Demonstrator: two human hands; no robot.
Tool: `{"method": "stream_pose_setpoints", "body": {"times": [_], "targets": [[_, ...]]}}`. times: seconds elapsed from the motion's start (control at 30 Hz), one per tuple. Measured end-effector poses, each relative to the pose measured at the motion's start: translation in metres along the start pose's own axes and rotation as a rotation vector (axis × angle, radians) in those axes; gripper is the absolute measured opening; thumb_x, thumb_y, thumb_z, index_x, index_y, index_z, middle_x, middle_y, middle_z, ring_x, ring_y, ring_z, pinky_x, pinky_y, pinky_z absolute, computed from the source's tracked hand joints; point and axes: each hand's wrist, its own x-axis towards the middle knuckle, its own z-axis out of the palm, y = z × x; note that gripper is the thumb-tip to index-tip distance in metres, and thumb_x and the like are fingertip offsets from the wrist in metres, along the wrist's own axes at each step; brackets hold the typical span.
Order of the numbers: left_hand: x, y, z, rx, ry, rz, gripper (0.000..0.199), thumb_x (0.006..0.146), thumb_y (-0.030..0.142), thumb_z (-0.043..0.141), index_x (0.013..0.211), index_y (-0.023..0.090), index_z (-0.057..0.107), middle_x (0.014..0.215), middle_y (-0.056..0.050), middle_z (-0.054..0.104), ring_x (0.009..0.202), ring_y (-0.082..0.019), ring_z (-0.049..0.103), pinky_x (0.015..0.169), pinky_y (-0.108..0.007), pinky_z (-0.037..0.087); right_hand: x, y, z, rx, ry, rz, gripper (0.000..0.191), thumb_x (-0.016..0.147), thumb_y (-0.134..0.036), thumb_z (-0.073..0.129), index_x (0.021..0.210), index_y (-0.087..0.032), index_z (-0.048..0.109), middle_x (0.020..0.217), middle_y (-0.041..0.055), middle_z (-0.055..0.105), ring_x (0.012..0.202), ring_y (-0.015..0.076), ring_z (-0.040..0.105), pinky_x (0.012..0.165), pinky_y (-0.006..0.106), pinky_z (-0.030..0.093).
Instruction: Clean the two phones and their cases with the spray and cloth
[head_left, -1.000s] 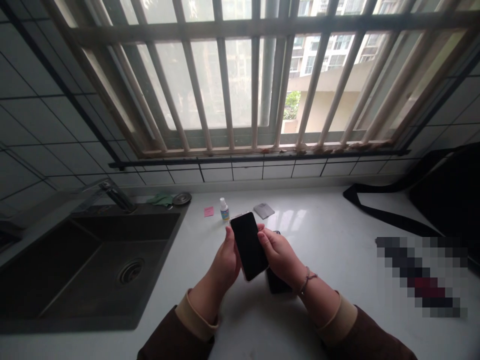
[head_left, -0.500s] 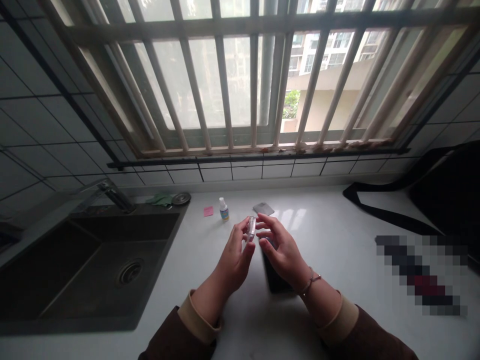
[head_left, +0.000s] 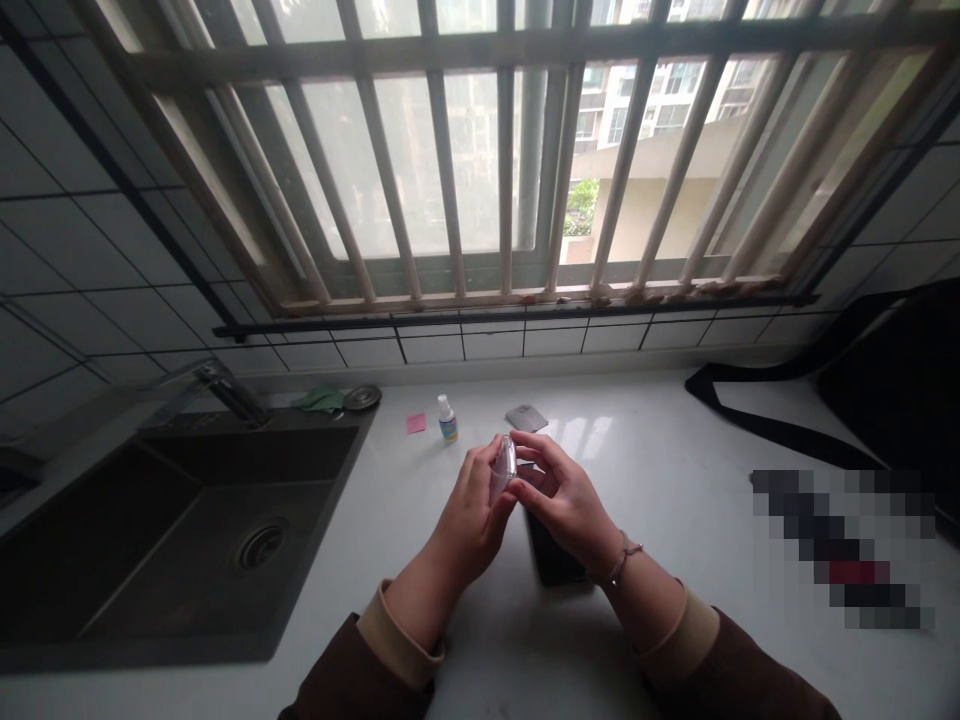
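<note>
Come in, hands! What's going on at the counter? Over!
Left hand holding phone, edge-on. Right hand at its edge, grip unclear. Dark flat object on counter, partly hidden by right hand. Spray bottle upright, beyond hands.

Barred window (head_left: 505, 160), perhaps frosted pane (head_left: 412, 160)
</note>
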Motion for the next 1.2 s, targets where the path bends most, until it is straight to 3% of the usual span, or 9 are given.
{"method": "stream_pose_setpoints", "body": {"times": [0.33, 0.7, 0.83, 1.03, 1.2], "targets": [[-0.002, -0.004, 0.005, 0.047, -0.014, 0.024, 0.065, 0.109, 0.052, 0.046, 0.165, 0.022, 0.031, 0.156, -0.02, 0.045, 0.145, -0.035, 0.047, 0.121, -0.055, 0.039, 0.0, -0.002, 0.001, -0.057, 0.055, -0.018, 0.053, 0.088, -0.037, 0.083, 0.135, -0.022, 0.064, 0.134, 0.0127, 0.063, 0.121, 0.0277, 0.069, 0.105, 0.045, 0.063], [0.0, -0.001, 0.006, -0.011, -0.003, 0.005, 0.062, 0.109, 0.051, 0.048, 0.163, 0.023, 0.038, 0.155, -0.02, 0.048, 0.144, -0.035, 0.048, 0.122, -0.054, 0.038, 0.0, 0.0, 0.002, -0.099, 0.078, -0.037, 0.051, 0.089, -0.037, 0.082, 0.134, -0.024, 0.064, 0.132, 0.0117, 0.062, 0.12, 0.0274, 0.068, 0.103, 0.044, 0.064], [0.0, -0.004, 0.005, -0.032, -0.006, 0.005, 0.067, 0.107, 0.059, 0.045, 0.164, 0.023, 0.038, 0.155, -0.02, 0.049, 0.144, -0.036, 0.048, 0.122, -0.055, 0.037, 0.0, 0.0, 0.001, -0.105, 0.057, -0.037, 0.052, 0.091, -0.039, 0.08, 0.138, -0.025, 0.062, 0.136, 0.0121, 0.061, 0.123, 0.0275, 0.067, 0.106, 0.045, 0.063], [0.0, -0.011, 0.005, -0.037, -0.034, 0.056, 0.105, 0.087, 0.088, 0.047, 0.167, 0.024, 0.03, 0.156, -0.023, 0.045, 0.144, -0.041, 0.047, 0.122, -0.06, 0.037, 0.0, 0.002, -0.001, -0.13, 0.035, -0.023, 0.063, 0.085, -0.037, 0.088, 0.141, -0.026, 0.062, 0.14, 0.0118, 0.06, 0.128, 0.0283, 0.065, 0.109, 0.046, 0.061], [0.001, -0.01, 0.006, -0.079, -0.013, -0.003, 0.098, 0.09, 0.085, 0.051, 0.164, 0.023, 0.037, 0.156, -0.023, 0.046, 0.146, -0.041, 0.046, 0.123, -0.059, 0.036, 0.001, 0.002, 0.002, -0.08, 0.074, 0.025, 0.062, 0.083, -0.039, 0.09, 0.137, -0.025, 0.064, 0.135, 0.0113, 0.064, 0.123, 0.0273, 0.068, 0.107, 0.046, 0.062]]}}
